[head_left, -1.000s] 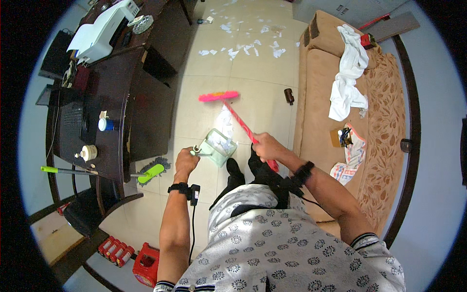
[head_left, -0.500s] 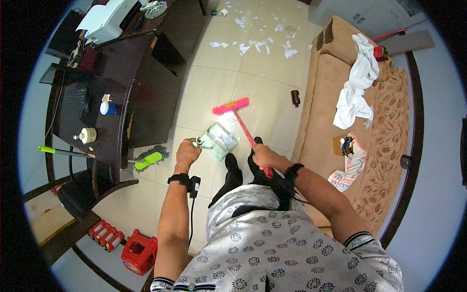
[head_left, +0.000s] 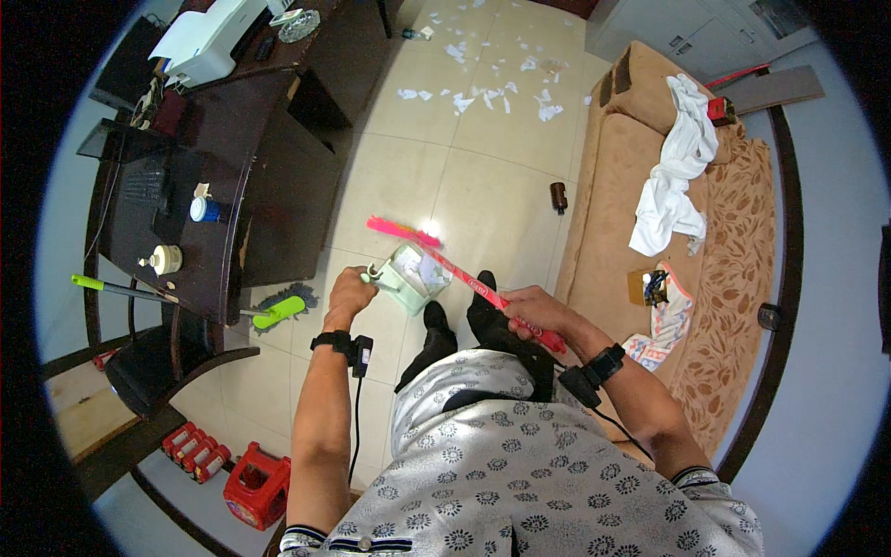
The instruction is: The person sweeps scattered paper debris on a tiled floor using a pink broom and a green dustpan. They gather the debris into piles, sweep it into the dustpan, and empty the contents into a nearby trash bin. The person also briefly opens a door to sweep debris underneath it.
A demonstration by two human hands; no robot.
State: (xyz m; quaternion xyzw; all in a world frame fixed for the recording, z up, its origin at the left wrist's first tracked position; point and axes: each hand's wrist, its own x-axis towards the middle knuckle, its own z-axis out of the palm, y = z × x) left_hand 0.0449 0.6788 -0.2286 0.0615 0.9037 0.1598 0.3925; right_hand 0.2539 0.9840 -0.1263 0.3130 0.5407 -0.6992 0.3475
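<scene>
My left hand (head_left: 349, 295) is closed around the handle of a pale green dustpan (head_left: 405, 295), which stands low over the tiles just ahead of my feet. White paper scraps (head_left: 425, 270) lie inside the pan. In my right hand (head_left: 541, 313) I grip the red handle of a broom (head_left: 471, 283). Its handle slants away to the far left, and the pink bristle head (head_left: 402, 231) is at the floor just beyond the dustpan's far edge. The handle passes partly over the pan.
More torn paper (head_left: 483, 97) is scattered over the far floor. A brown bottle (head_left: 559, 198) stands or lies beside the tan sofa (head_left: 597, 243). Left are a dark desk (head_left: 295, 200), a green-handled mop (head_left: 278, 314) and a black chair (head_left: 153, 367). Red dumbbells (head_left: 197, 452) sit near left.
The broom head has moved left and slightly nearer, to the dustpan's far side. My right hand has shifted right and a little nearer. The dustpan stays nearly in place.
</scene>
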